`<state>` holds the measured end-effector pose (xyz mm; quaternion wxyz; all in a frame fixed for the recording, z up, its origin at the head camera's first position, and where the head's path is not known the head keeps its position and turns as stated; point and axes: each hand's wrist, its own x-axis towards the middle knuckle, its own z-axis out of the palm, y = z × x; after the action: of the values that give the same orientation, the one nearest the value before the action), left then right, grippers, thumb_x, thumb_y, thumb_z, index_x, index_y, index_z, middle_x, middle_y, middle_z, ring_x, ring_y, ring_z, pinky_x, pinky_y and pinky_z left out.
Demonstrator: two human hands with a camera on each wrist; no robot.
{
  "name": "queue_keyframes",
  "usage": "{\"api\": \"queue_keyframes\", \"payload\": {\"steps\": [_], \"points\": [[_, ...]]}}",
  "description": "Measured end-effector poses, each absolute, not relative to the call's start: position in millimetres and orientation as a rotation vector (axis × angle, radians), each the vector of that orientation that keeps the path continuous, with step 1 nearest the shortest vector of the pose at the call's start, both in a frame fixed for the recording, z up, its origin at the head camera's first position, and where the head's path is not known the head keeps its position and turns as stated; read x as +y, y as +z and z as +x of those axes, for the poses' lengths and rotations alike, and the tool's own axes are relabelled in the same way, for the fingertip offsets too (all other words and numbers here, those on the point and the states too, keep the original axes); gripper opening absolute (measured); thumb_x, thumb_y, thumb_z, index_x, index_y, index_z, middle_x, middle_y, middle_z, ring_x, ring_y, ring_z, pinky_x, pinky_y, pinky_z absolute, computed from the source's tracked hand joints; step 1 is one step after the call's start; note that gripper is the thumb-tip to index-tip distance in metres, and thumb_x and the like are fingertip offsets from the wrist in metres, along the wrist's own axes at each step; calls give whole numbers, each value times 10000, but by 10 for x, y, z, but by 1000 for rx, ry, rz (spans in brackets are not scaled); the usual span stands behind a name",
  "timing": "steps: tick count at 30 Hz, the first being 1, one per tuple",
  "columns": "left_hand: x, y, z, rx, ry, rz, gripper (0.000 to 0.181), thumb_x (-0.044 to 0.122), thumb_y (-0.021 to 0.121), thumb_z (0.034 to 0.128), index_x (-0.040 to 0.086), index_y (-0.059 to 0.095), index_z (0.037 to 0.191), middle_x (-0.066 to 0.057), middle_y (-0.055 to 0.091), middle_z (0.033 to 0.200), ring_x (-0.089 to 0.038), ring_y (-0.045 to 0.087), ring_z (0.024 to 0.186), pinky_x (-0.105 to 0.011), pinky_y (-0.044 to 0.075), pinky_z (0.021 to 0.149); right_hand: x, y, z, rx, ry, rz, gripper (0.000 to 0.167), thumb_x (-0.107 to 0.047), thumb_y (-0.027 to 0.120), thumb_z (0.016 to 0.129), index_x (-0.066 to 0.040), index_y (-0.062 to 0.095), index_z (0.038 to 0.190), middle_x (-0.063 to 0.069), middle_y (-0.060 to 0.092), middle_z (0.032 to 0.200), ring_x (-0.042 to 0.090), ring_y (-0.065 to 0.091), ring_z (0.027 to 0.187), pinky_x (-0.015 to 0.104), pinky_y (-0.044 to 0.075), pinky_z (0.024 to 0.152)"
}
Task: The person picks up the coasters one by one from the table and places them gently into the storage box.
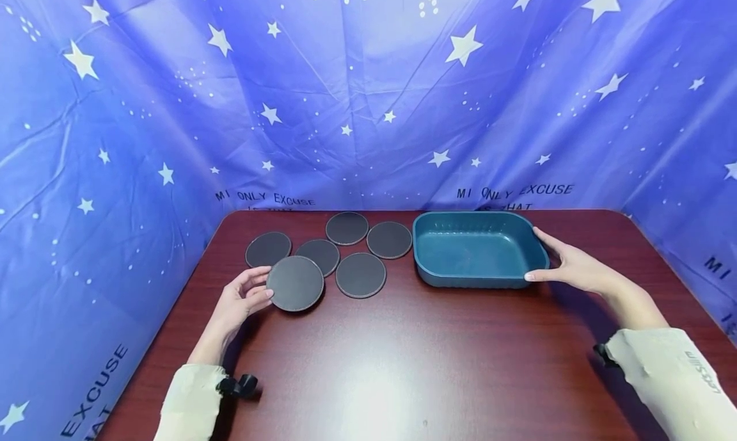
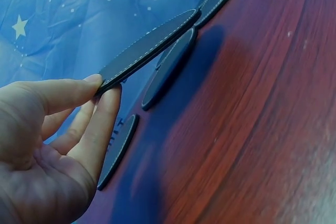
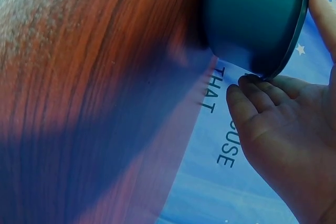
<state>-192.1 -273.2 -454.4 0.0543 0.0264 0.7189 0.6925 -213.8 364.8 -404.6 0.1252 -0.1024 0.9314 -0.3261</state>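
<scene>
My left hand [image 1: 246, 294] pinches a round black coaster [image 1: 295, 283] at its left edge, between thumb and fingers. In the left wrist view this held coaster [image 2: 149, 48], with pale stitching round its rim, is tilted and raised off the table. Several like it lie flat behind and beside it, among them a coaster [image 1: 361, 275] just to the right. My right hand [image 1: 576, 269] holds the right end of a teal rectangular basin [image 1: 478, 252], thumb at the near corner and a finger at the far one. The right wrist view shows fingertips against the basin's wall [image 3: 252, 19].
The dark red wooden table [image 1: 368, 364] carries a bright glare near its front. Blue cloth [image 1: 368, 95] with white stars hangs behind the table and along both sides. A black strap device [image 1: 238, 385] sits on the left wrist.
</scene>
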Motion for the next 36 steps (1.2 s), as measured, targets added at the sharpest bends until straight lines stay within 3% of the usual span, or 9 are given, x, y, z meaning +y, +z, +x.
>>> {"api": "queue_keyframes", "payload": {"steps": [3, 7, 10, 15, 19, 26, 31, 34, 36], "points": [[-2695, -4543, -1923, 2183, 2106, 95, 508, -45, 652, 912, -12, 476, 1387, 139, 663, 1071, 25, 667, 878, -208, 606, 765, 3641, -4053, -2129, 2715, -954, -299, 1073, -313, 746, 891, -18, -11, 1590, 340, 153, 1607, 533, 319, 1403, 168, 468, 899], [-2651, -4541, -1927, 2179, 2116, 103, 519, -56, 638, 916, -34, 452, 1400, 141, 663, 1070, 27, 664, 872, -213, 608, 764, 3633, -4061, -2130, 2721, -945, -296, 1070, -316, 739, 897, -23, -21, 1591, 337, 130, 1613, 542, 300, 1411, 513, 453, 1034], [-2625, -4549, -1931, 2169, 2130, 109, 534, -58, 635, 918, -58, 427, 1410, 134, 663, 1067, 27, 660, 863, -211, 608, 759, 3633, -4067, -2135, 2724, -940, -299, 1072, -320, 740, 895, -21, -18, 1590, 338, 127, 1613, 550, 289, 1412, 551, 434, 1053], [-2576, -4541, -1928, 2150, 2146, 125, 505, -57, 637, 916, -30, 462, 1390, 123, 665, 1074, 25, 659, 866, -214, 607, 769, 3640, -4066, -2138, 2733, -935, -308, 1069, -322, 742, 893, -15, -7, 1590, 344, 149, 1605, 548, 312, 1400, 371, 495, 995], [-2538, -4530, -1931, 2152, 2145, 114, 509, -52, 638, 916, -31, 457, 1392, 122, 664, 1076, 22, 658, 870, -211, 606, 771, 3654, -4073, -2139, 2735, -953, -313, 1066, -313, 747, 890, -21, 0, 1592, 342, 149, 1607, 548, 310, 1403, 34, 378, 826], [-2488, -4550, -1948, 2151, 2130, 103, 551, -52, 629, 921, -67, 405, 1424, 133, 661, 1083, 26, 654, 867, -216, 606, 774, 3653, -4087, -2132, 2721, -1010, -327, 1067, -296, 748, 890, -37, -10, 1595, 320, 108, 1625, 558, 243, 1427, -56, 282, 815], [-2452, -4568, -1952, 2151, 2131, 102, 574, -50, 633, 917, -78, 387, 1435, 127, 661, 1092, 25, 656, 865, -211, 604, 765, 3652, -4086, -2127, 2739, -969, -311, 1075, -324, 746, 890, -47, -15, 1597, 314, 114, 1627, 553, 254, 1425, 265, 444, 1018], [-2427, -4566, -1955, 2146, 2136, 121, 567, -43, 637, 915, -76, 397, 1428, 113, 658, 1104, 21, 660, 874, -211, 604, 769, 3648, -4091, -2125, 2739, -964, -301, 1081, -327, 748, 886, -60, -20, 1599, 310, 112, 1629, 552, 236, 1431, 584, 390, 1051], [-2408, -4560, -1956, 2143, 2142, 124, 548, -44, 636, 915, -60, 416, 1417, 107, 658, 1105, 20, 663, 877, -212, 605, 771, 3647, -4098, -2128, 2737, -977, -313, 1074, -309, 746, 889, -58, -21, 1598, 320, 110, 1625, 560, 229, 1433, 653, 356, 1038]]}}
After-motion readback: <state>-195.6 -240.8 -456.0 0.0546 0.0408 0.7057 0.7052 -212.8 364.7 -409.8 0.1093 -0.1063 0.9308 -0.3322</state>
